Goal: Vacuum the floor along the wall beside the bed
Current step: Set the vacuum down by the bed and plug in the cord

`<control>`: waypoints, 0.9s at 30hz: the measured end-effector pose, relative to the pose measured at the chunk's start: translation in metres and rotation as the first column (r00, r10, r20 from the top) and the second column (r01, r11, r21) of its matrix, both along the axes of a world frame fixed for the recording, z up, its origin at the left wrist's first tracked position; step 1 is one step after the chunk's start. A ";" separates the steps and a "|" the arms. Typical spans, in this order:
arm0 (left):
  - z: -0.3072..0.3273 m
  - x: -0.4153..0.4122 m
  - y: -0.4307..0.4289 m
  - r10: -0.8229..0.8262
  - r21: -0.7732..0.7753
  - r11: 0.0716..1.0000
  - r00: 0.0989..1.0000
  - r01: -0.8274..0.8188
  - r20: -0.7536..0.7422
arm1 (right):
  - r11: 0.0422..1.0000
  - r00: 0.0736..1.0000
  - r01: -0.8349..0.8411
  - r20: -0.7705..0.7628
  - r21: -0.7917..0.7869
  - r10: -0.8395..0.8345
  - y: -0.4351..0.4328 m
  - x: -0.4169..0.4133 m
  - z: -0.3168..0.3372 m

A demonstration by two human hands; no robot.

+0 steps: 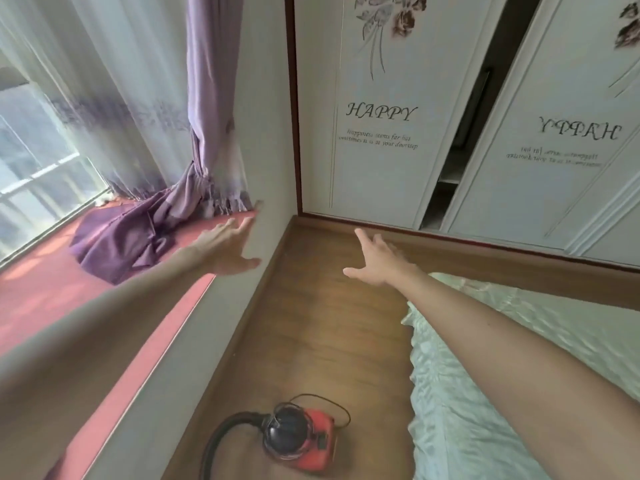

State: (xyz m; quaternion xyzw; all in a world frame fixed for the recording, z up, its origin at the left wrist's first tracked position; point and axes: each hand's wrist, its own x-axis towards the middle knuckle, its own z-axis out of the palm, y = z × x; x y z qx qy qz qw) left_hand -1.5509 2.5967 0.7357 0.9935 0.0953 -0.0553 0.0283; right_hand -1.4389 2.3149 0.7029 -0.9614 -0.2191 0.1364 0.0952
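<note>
Vacuum cleaner (300, 439), a red canister with a dark dome, stands on the wooden floor (311, 323) at the near end of the narrow strip between the wall (221, 341) and the bed (502, 375). Its black hose (221, 432) curves off toward the lower left, and a thin cord (334, 407) loops behind the body; the nozzle is out of view. Both arms reach forward above the strip. The left hand (225, 249) hovers by the red window ledge (52, 299), the right hand (381, 263) over the floor, each with fingers (362, 237) spread and holding nothing; contact with the wall cannot be judged.

Vacuuming appears not yet begun. The next move probably calls for gripping the hose and working the nozzle tight along the skirting, from the far corner at the wardrobe (374, 150) back toward the canister. Hazards are likely the cord underfoot, the bedspread edge and the purple curtain (138, 233).
</note>
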 end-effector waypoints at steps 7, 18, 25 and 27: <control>-0.095 -0.013 -0.013 0.005 -0.015 1.000 0.980 -0.008 -0.198 | 0.997 0.986 0.015 -0.168 -0.069 -0.026 -0.017 -0.021 -0.109; -0.263 0.003 -0.023 -0.219 -0.130 0.975 0.864 0.179 -0.454 | 0.977 0.890 0.164 -0.405 -0.139 -0.207 -0.012 -0.074 -0.274; -0.394 -0.018 -0.012 -0.347 -0.239 0.938 0.724 0.252 -0.597 | 0.948 0.773 0.233 -0.551 -0.215 -0.315 0.005 -0.126 -0.392; -0.430 -0.028 -0.008 -0.359 -0.260 0.933 0.692 0.249 -0.626 | 0.944 0.745 0.232 -0.581 -0.236 -0.328 0.006 -0.142 -0.423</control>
